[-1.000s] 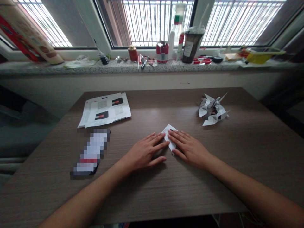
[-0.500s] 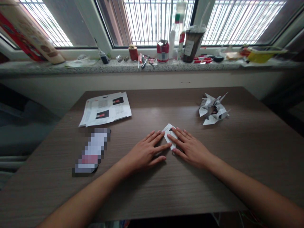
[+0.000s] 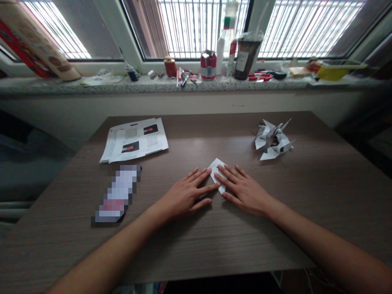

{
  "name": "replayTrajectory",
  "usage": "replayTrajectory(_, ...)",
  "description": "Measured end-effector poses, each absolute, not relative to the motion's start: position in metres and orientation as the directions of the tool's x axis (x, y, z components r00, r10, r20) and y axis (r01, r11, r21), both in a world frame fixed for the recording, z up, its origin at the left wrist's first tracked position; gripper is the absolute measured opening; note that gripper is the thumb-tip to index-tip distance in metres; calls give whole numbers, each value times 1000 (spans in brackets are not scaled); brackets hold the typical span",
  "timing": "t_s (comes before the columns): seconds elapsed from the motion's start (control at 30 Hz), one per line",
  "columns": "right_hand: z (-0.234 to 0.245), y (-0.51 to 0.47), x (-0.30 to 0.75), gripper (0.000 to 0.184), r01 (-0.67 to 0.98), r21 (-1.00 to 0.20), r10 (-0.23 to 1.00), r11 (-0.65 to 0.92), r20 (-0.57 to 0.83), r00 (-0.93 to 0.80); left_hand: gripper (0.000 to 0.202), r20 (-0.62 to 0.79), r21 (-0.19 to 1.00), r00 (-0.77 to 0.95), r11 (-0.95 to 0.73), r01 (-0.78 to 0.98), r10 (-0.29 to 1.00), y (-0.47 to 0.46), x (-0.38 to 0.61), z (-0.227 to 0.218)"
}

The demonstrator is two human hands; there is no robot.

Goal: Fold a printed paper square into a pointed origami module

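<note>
A small folded piece of white printed paper (image 3: 216,164) lies flat on the brown desk (image 3: 196,245), one corner pointing toward the window. My left hand (image 3: 190,192) lies open with fingers stretched, its fingertips on the paper's left side. From the other side my right hand (image 3: 245,190) presses down with spread fingers, covering much of the paper's right part. The two hands are close but stay apart, and neither grips anything. Folded paper pieces (image 3: 273,140) with pointed tips stand clustered at the far right.
Printed sheets (image 3: 134,141) lie stacked at the back left, with a pixelated phone (image 3: 118,194) in front of them. The windowsill (image 3: 153,86) beyond carries a red can (image 3: 208,65), a dark drink cup (image 3: 246,57), a white bottle (image 3: 221,51) and a yellow container (image 3: 333,72).
My right hand's fingers have spread a little and now cover the dark print on the paper. The whole view has shifted slightly; the paper stays under both hands.
</note>
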State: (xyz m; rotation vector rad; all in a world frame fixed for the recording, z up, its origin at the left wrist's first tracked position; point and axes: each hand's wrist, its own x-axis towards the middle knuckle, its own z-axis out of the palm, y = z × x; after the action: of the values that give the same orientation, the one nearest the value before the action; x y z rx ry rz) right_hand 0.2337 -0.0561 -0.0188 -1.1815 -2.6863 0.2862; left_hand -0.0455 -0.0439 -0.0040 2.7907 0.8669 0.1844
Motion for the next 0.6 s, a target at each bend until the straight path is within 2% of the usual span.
replayTrajectory(0.6, -20, -54, 236, 66, 696, -283, 742, 660, 100, -663, 60, 54, 238, 858, -841, 486, 511, -51, -41, 3)
